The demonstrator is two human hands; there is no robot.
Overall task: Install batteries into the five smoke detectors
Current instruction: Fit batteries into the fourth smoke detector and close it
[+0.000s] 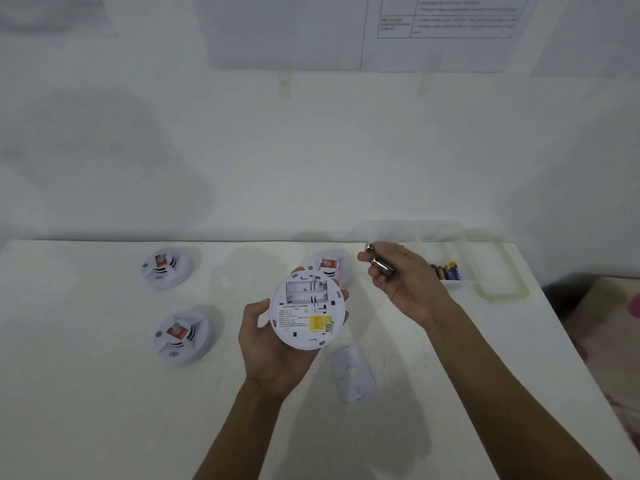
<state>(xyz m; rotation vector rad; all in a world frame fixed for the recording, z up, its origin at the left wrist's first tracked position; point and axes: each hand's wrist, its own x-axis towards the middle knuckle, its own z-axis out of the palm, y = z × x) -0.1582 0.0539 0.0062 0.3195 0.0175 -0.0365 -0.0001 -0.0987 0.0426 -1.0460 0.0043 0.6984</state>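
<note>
White table [86, 393], detector [308, 310] in left hand [273, 355]

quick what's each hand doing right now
Left hand: holding a detector, back side up.
Right hand: holding batteries.

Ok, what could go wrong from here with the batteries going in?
1. The right hand pinches loose batteries at its fingertips above the table; one could slip and roll away.
2. The left hand holds the detector in the air by its rim; pressing into the empty bay may tip it.
3. The cover lies on the table beside the right forearm and could get knocked.
</note>
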